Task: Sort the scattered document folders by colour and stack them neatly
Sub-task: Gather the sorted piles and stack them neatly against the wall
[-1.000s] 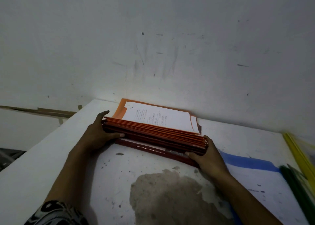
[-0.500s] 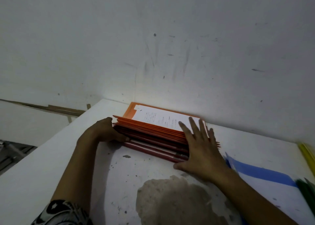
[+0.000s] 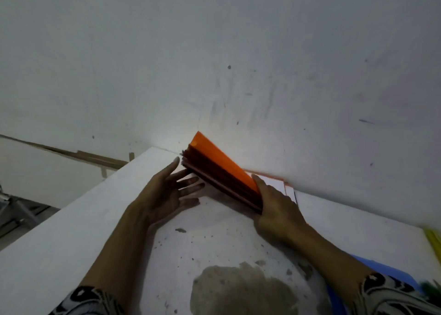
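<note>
The stack of orange folders point(image 3: 222, 169) stood tilted on the white table point(image 3: 71, 231), far side, close to the wall point(image 3: 238, 52). The right hand point(image 3: 276, 209) gripped its right end, thumb on top. The left hand point(image 3: 167, 195) lay with straight, spread fingers at its left end.

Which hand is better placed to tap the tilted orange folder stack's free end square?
Left, probably. The left hand is open, fingers straight, beside the orange folder stack at its free end. The right hand is occupied gripping the other end, thumb on top.
</note>
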Demonstrator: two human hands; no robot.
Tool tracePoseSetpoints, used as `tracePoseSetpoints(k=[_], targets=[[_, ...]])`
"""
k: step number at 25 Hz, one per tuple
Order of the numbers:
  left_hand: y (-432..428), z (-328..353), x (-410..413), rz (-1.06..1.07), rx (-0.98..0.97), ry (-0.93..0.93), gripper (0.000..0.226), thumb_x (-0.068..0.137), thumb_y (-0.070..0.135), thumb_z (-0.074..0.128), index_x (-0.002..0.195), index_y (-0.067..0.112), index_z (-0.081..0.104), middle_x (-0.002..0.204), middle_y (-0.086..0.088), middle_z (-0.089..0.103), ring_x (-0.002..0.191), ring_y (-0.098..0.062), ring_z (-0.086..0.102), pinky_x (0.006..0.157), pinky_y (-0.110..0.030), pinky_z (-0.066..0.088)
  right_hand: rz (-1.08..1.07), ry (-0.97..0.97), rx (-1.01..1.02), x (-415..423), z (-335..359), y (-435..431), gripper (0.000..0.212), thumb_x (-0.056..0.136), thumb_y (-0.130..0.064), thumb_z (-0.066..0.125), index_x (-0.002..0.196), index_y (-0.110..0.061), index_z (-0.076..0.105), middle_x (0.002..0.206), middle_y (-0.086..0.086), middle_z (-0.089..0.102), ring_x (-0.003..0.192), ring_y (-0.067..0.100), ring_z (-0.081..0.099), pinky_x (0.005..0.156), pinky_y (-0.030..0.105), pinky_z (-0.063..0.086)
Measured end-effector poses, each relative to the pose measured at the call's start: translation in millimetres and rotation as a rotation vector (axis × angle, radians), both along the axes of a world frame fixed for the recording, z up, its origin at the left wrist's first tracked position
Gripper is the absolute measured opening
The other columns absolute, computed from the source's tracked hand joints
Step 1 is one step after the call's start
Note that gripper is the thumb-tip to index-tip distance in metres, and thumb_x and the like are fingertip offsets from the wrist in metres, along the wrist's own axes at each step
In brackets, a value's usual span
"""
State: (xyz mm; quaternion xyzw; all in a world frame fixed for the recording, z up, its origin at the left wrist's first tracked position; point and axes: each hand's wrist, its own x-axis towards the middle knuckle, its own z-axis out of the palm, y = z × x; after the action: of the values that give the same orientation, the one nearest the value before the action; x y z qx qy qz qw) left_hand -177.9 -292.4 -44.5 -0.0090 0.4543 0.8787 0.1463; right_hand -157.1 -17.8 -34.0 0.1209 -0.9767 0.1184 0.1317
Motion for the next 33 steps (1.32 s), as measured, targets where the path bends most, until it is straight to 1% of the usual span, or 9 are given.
tracePoseSetpoints(k=[2,7,13,16,19,24,27,30,33], targets=[[11.7,-3.4,-5.4,0.021,0.04,0.067,0.075,0.08,0.069,0.053,0.136,0.021,0.057,0.139,-0.009,0.057,0.129,-0.029,0.052,0.11,-0.055,0.037,-0.021,0.023,-0.271,3.5,23.0,7.6,0.069,0.082,-0.037,0.071,0.141,-0.04,0.035,0.121,-0.009,0.062,0.108,0.013,0.063,0.092,0.038,0.056],[24.2,4.0,-6.9,0.269,-0.426,0.265,0.148,0.032,0.085,0.075,0.156,0.03,0.014,0.161,-0.001,0.025,0.143,-0.021,0.033,0.114,-0.047,0.034,0.08,0.172,-0.832,35.4,94.3,24.5,0.052,0.076,-0.002,0.078,0.111,-0.034,0.057,0.098,-0.017,0.066,0.081,-0.008,0.066,0.066,0.01,0.053],[9.2,70.7,24.0,0.154,-0.312,0.621,0.12,0.037,0.072,0.085,0.138,0.018,0.047,0.126,-0.007,0.067,0.11,-0.025,0.068,0.086,-0.039,0.059,0.154,0.038,-1.328,63.2,91.6,32.4,0.088,0.025,-0.035,0.095,0.106,-0.03,0.062,0.1,-0.004,0.076,0.089,0.016,0.072,0.082,0.035,0.057],[16.9,65.3,37.9,-0.048,-0.084,0.379,0.113,0.016,0.043,0.098,0.116,0.003,0.063,0.107,-0.021,0.072,0.088,-0.035,0.073,0.065,-0.04,0.062,0.118,0.007,-1.166,70.5,72.7,32.6,0.077,0.054,-0.014,0.089,0.124,-0.024,0.058,0.108,-0.006,0.073,0.094,0.001,0.069,0.081,0.015,0.054],[24.1,46.9,27.6,-0.034,-0.042,0.318,0.107,0.025,0.029,0.099,0.121,0.003,0.061,0.113,-0.023,0.07,0.096,-0.039,0.071,0.072,-0.042,0.062,0.134,0.124,-0.884,76.0,80.4,32.1,0.077,0.078,-0.002,0.073,0.136,-0.04,0.041,0.12,-0.028,0.062,0.107,-0.015,0.058,0.095,0.012,0.046],[49.4,32.4,17.3,0.118,0.103,0.265,0.051,0.077,0.008,0.072,0.125,0.002,0.058,0.119,-0.021,0.068,0.106,-0.038,0.067,0.087,-0.051,0.057,0.353,0.232,-0.264,91.8,117.2,2.9,0.102,0.077,-0.014,0.069,0.143,-0.065,0.01,0.149,-0.031,0.025,0.11,0.001,0.059,0.087,0.021,0.054],[52.2,20.1,13.0,0.229,0.081,0.254,0.071,0.067,0.032,0.083,0.126,0.004,0.057,0.126,-0.024,0.063,0.117,-0.04,0.061,0.101,-0.057,0.046,0.336,0.483,0.175,88.7,111.7,-15.3,0.115,0.068,-0.031,0.082,0.148,-0.058,0.003,0.157,-0.013,0.019,0.114,0.013,0.058,0.091,0.031,0.055],[48.1,13.8,13.5,0.293,0.051,0.263,0.016,0.099,0.013,0.05,0.109,0.008,0.061,0.106,-0.02,0.069,0.09,-0.02,0.073,0.08,-0.035,0.06,0.307,0.544,0.231,85.7,98.7,-22.6,0.129,0.054,-0.031,0.091,0.152,-0.047,0.009,0.153,0.0,0.032,0.11,0.017,0.062,0.084,0.031,0.054],[53.5,10.9,15.3,0.221,0.078,0.329,0.039,0.1,0.001,0.034,0.097,0.01,0.072,0.089,-0.006,0.077,0.081,-0.016,0.074,0.064,-0.025,0.06,0.311,0.571,0.211,81.2,90.8,-23.5,0.127,0.056,-0.021,0.09,0.152,-0.047,0.012,0.155,0.003,0.031,0.116,0.02,0.061,0.087,0.036,0.053]])
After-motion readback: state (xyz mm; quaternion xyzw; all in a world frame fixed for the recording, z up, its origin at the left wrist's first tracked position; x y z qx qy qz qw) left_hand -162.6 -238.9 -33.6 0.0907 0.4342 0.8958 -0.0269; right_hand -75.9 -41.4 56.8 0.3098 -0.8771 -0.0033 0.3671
